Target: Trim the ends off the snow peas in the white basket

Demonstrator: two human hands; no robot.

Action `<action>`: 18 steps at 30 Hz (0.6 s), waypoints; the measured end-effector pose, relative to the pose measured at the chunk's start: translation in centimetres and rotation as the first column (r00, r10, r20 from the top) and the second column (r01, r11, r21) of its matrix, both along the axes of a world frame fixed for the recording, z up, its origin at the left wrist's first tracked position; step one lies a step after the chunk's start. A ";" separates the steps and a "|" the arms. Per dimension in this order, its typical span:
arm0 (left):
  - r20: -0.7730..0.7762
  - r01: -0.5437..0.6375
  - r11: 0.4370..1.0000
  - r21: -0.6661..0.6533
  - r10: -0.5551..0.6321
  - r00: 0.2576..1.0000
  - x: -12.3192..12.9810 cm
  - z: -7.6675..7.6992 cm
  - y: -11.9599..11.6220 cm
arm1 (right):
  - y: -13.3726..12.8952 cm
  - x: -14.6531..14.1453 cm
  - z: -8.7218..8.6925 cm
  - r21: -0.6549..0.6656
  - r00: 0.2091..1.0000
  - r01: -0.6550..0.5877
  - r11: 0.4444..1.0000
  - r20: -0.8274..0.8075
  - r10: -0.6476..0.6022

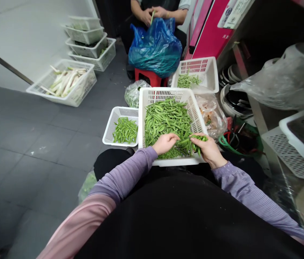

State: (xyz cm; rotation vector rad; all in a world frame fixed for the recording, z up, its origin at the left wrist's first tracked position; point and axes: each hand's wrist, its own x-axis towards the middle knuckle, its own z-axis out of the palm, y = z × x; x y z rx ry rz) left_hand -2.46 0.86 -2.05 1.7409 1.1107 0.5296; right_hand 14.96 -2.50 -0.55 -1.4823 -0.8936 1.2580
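1. One large basket (pixel 201 120) of green pods (pixel 166 115) is noted between the knees; one small basket (pixel 109 126), partly filled with pods, is placed just beside it, at left.
2. Four stacked baskets (pixel 106 59) are counted farther left.
3. Both forearms are extended forward, with the wrists bent inward.
4. Left hand (pixel 166 144): the fingers are drawn together; whether anything is pinched cannot be told.
5. Right hand (pixel 208 148): a bunch of pods is held in curled fingers.
6. Grey floor tiles (pixel 46 144) are seen; one blue bag (pixel 154 50) is kept opposite.
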 end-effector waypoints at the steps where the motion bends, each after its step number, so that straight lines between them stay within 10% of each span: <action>1: -0.038 0.067 0.996 0.053 -0.065 0.997 0.0 0.0 -0.1 | 0.0 0.0 0.0 -0.008 1.000 -0.010 1.000 -0.007 0.010; 5: -0.256 0.292 0.945 0.148 -0.248 0.934 -0.1 -0.1 0.0 | 0.2 0.9 0.3 0.041 0.950 -0.132 0.990 0.291 0.115; 9: -0.435 0.437 0.894 0.100 -0.355 0.827 -0.6 0.2 -0.1 | 0.8 1.8 1.7 0.099 0.505 -0.485 0.869 0.843 0.185; 13: -0.417 0.455 0.880 0.135 -0.366 0.832 -0.7 0.6 -0.2 | 0.9 0.2 1.8 -0.177 0.175 -0.768 0.615 0.866 0.468; 15: -0.327 0.375 0.904 0.204 -0.298 0.897 -0.7 0.8 -0.2 | 0.7 -0.9 1.1 -0.146 0.318 -0.735 0.662 0.788 0.527; 18: -0.191 0.191 0.942 0.276 -0.141 0.971 -0.7 1.0 -0.2 | 0.7 -1.5 -0.4 -0.027 0.803 -0.460 0.888 0.416 0.428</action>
